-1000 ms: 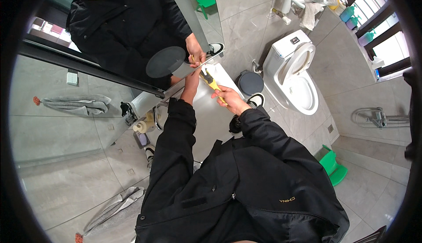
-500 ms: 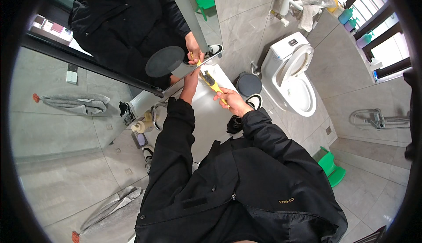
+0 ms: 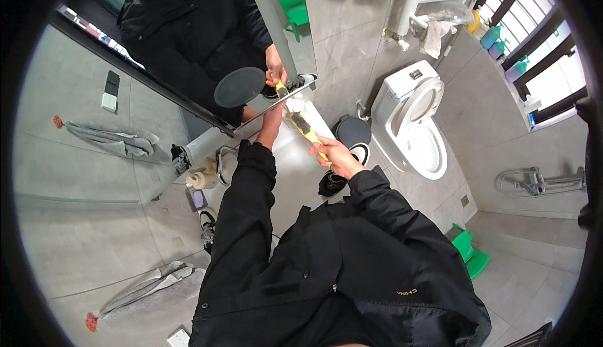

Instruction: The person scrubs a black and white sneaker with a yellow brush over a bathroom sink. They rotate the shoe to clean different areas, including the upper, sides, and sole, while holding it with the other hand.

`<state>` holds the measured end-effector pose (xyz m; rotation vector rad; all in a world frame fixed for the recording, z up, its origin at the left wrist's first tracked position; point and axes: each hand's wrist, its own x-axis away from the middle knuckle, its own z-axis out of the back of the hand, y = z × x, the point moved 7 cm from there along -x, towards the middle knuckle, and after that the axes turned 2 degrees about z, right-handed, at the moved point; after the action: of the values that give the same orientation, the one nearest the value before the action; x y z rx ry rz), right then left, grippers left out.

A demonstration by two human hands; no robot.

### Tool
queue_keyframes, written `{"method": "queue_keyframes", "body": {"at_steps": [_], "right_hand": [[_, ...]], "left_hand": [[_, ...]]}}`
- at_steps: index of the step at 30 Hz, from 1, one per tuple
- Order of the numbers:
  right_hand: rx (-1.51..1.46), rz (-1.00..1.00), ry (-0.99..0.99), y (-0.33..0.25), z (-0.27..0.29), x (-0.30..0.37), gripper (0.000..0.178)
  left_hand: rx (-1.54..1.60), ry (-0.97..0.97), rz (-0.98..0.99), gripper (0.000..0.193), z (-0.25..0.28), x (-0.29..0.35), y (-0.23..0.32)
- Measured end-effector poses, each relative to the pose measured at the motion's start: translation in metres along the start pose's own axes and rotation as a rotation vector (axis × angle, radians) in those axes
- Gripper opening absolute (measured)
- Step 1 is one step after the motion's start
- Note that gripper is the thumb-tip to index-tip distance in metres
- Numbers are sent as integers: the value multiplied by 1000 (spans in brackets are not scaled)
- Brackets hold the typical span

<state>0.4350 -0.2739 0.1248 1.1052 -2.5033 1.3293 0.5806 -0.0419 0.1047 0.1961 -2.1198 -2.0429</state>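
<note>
My right hand (image 3: pixel 333 157) is closed around the handle of a yellow brush (image 3: pixel 306 130) with dark bristles. The brush slants up and left, its head beside my left hand (image 3: pixel 272 119). That hand reaches up to the lower edge of the mirror (image 3: pixel 188 45), which hides its fingers. Just past the brush head lies something small and white (image 3: pixel 296 105) whose kind I cannot make out. Under both hands is a white washbasin (image 3: pixel 292 158) with a chrome faucet (image 3: pixel 225 162) on its left. The mirror reflects a hand and the yellow brush.
Right of the basin stand a dark lidded bin (image 3: pixel 353 131) and a white toilet (image 3: pixel 419 140) with its lid raised. Pump bottles (image 3: pixel 200 180) sit left of the faucet. A round black disc (image 3: pixel 240 87) is at the mirror. Farther right is a green plastic chair (image 3: pixel 470 253).
The whole view has shifted slightly. My right hand and the brush sit a little lower and to the right, with the brush head farther from my left hand. The grip is the same.
</note>
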Motion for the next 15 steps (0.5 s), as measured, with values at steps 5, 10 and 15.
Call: {"method": "queue_keyframes", "body": {"at_steps": [5, 10, 15], "right_hand": [[-89, -5, -61, -2, 4, 24, 32], [-116, -72, -22, 5, 16, 36, 33], [-143, -125, -52, 11, 14, 47, 38]], "left_hand": [[-17, 67, 72, 37, 11, 11, -13], [-319, 378, -137, 25, 31, 60, -26], [-226, 406, 142, 30, 32, 243, -81]]}}
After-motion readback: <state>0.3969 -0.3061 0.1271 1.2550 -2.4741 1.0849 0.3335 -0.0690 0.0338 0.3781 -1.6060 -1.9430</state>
